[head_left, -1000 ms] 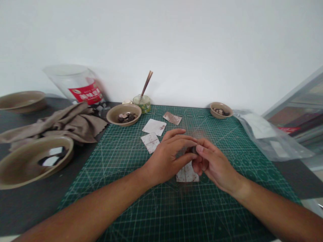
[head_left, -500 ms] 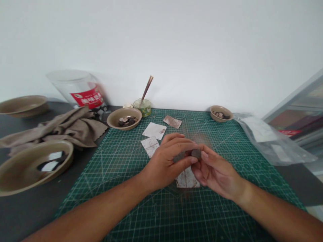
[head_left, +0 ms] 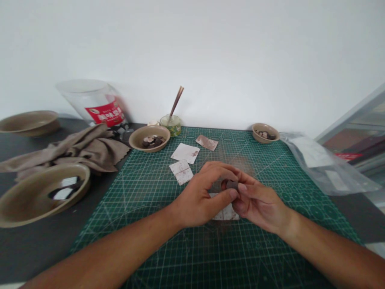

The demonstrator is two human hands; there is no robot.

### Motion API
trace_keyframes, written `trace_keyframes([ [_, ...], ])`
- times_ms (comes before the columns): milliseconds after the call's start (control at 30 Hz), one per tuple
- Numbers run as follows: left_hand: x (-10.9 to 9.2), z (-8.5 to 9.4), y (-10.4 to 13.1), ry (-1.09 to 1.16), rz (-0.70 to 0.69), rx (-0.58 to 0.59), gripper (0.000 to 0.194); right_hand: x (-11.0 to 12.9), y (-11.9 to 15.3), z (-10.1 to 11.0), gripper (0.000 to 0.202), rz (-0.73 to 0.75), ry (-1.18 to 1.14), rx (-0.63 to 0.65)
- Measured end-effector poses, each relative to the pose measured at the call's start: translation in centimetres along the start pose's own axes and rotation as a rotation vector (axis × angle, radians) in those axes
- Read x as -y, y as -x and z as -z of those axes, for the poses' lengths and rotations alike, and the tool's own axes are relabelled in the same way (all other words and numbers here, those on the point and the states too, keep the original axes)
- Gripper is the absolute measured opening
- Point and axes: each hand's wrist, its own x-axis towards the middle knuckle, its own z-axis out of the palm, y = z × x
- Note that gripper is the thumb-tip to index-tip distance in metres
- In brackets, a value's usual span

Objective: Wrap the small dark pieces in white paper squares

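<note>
A small dark brown disc-like piece [head_left: 231,184] is pinched between both hands above the middle of the green cutting mat [head_left: 144,200]. My left hand [head_left: 203,196] grips it from the left with thumb and fingertips. From the other side my right hand [head_left: 260,200] presses its thumb and fingers on the same piece. Fingers cover part of it, and its exact kind is unclear. Below the hands lies a stained white sheet [head_left: 227,212], half hidden by them.
Stained papers [head_left: 181,171] lie beyond the hands. A bowl of pieces [head_left: 132,138], a glass jar with sticks [head_left: 174,127] and a smaller bowl [head_left: 255,134] stand at the back. Left are a cloth [head_left: 87,150], a large bowl [head_left: 18,200] and a plastic tub [head_left: 105,112].
My fingers have shifted around the dark piece, which now shows at a different angle and more covered. Both hands still hold it over the mat. The view has tilted slightly.
</note>
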Motion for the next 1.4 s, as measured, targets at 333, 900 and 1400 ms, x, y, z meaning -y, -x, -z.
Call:
trace_keyframes([
  [333, 0.0, -0.1, 0.1, 0.170, 0.060, 0.001, 0.008, 0.2, 0.1, -0.1, 0.040, -0.007, 0.009, 0.050],
  [900, -0.5, 0.0, 0.0, 0.146, 0.052, -0.058, 0.016, 0.3, 0.4, 0.2, 0.034, -0.010, 0.029, 0.100],
  [1400, -0.9, 0.0, 0.2, -0.015, 0.020, -0.024, 0.016, 0.1, 0.3, 0.2, 0.031, 0.031, 0.049, 0.037],
])
